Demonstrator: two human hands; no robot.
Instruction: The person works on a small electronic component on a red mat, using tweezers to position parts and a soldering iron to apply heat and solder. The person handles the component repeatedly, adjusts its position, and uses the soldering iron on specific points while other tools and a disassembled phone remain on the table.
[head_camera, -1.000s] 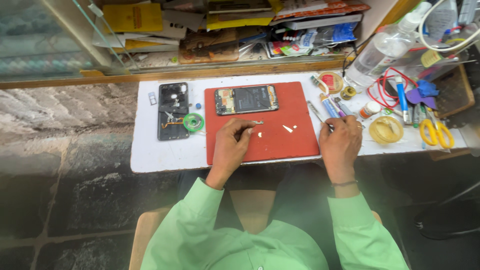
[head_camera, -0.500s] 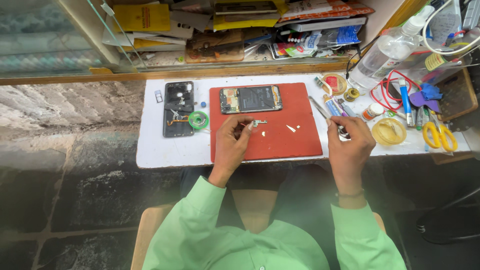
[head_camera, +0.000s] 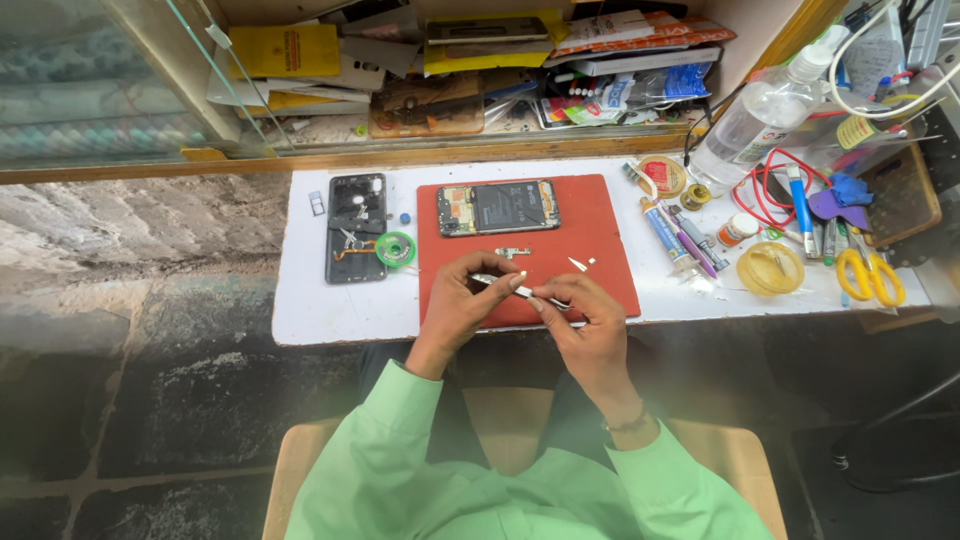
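head view. hands meet over the near edge of a red work mat (head_camera: 600, 250), at about six o'clock of the mat. left hand (head_camera: 462, 300) is curled, fingertips pinched shut on the left end of a thin silvery tool (head_camera: 515, 290), likely tweezers. right hand (head_camera: 585, 325) comes in from four o'clock, thumb and forefinger closed at the tool's right end; whether they grip the tool itself or a tiny part at its tip, cannot tell. tool lies nearly level, tilted slightly down to the right, held just above the mat.

opened phone (head_camera: 497, 208), back off, battery and board showing, lies at twelve o'clock on the mat, well apart from the hands. small metal part (head_camera: 512, 252) sits between phone and hands; two pale slivers (head_camera: 582, 264) lie at two o'clock of the hands.

mat rests on a white tabletop (head_camera: 330, 310). at nine o'clock of the mat: dark phone frame (head_camera: 356, 228) with a green tape roll (head_camera: 396, 249) touching its right edge. at three o'clock: tubes and pens (head_camera: 680, 238), yellow round dish (head_camera: 770, 268), yellow-handled scissors (head_camera: 870, 275), red wire (head_camera: 760, 190), clear plastic bottle (head_camera: 755, 125) lying tilted. cluttered shelf (head_camera: 480, 90) of papers and packets beyond, at twelve o'clock. light green sleeves (head_camera: 400, 450) fill the bottom.
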